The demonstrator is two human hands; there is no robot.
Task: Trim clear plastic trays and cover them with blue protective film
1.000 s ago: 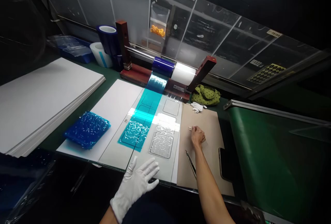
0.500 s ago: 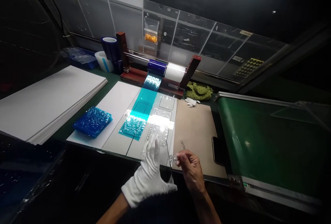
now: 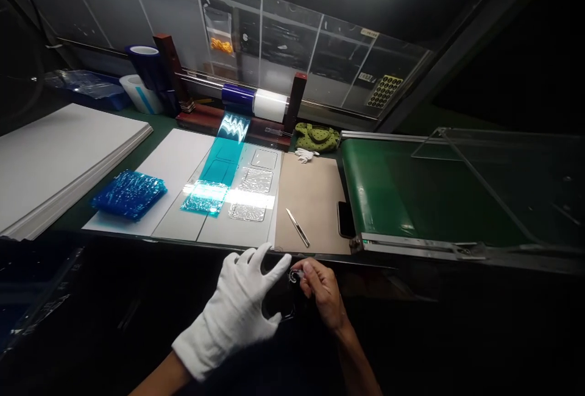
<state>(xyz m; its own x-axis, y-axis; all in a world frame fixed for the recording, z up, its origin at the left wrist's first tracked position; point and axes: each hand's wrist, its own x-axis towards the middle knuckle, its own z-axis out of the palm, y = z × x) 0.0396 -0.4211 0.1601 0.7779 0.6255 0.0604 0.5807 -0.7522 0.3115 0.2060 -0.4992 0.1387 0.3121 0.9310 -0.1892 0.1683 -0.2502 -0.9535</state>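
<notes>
Darkness fills the frame's edges around your table [image 3: 161, 127]. At lower centre, your gloved left hand [image 3: 242, 295] spreads finger and thumb wide, apparently holding a clear panel [image 3: 284, 300] by its edges, likely against smudges; your bare right hand [image 3: 323, 292] pinches a small clear scrap [image 3: 297, 273] beside it, perhaps bare for finer grip. A slim metal tool [image 3: 298, 228] rests within easy reach on the brown board [image 3: 315, 189].
</notes>
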